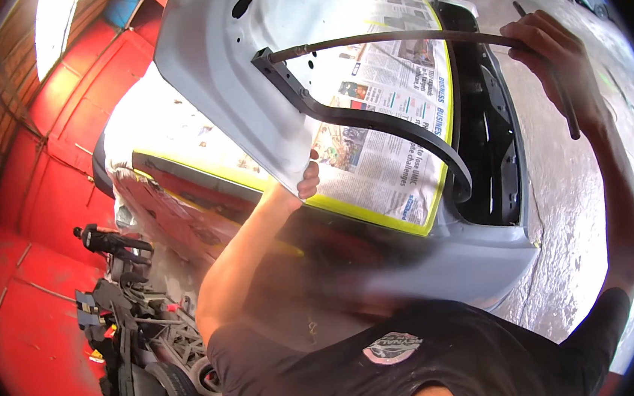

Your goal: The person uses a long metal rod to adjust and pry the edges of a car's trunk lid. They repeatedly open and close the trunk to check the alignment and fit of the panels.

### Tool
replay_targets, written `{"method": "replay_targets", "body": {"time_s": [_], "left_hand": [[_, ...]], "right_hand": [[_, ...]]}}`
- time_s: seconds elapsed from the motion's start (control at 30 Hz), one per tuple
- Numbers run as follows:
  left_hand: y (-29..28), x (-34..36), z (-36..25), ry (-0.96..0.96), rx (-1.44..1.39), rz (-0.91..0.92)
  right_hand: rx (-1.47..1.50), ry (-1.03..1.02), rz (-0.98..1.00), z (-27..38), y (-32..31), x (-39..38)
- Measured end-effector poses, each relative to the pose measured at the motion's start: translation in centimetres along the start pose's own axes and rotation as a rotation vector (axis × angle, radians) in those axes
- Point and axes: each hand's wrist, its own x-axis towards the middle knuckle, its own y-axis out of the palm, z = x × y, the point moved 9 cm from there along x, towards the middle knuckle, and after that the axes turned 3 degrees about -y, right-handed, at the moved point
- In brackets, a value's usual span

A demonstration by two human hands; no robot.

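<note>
My left hand (308, 181) grips the lower corner edge of a grey-primed car panel (223, 78), shaped like a trunk lid, its fingers wrapped round the rim. My right hand (544, 38) is closed on the cross handle of a long dark T-handle wrench (393, 37). The wrench's shaft runs leftward, and its tip meets the end of a black curved hinge arm (370, 121). That arm lies against the panel at one end and bends down to the car body (457, 250) at the other. The fastener at the tip is too small to make out.
Newspaper (403, 145) edged with yellow tape (364, 221) covers the car's rear glass. A black trim section (489, 145) lines the opening on the right. At lower left, dark car parts (138, 312) and a tyre (175, 391) stand by a red wall (19, 329). Wet-looking concrete (567, 214) lies right.
</note>
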Motion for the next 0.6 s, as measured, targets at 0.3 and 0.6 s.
{"method": "replay_targets", "body": {"time_s": [0.3,0.6], "left_hand": [[-0.4,-0.2,0.3,-0.052,0.000,0.004],[0.3,-0.8,0.0,-0.083,0.027,-0.086]], "right_hand": [[0.049,0.115,-0.054,-0.5,0.0,-0.5],[0.174,0.419,0.057,-3.8,1.5,-1.8]]}}
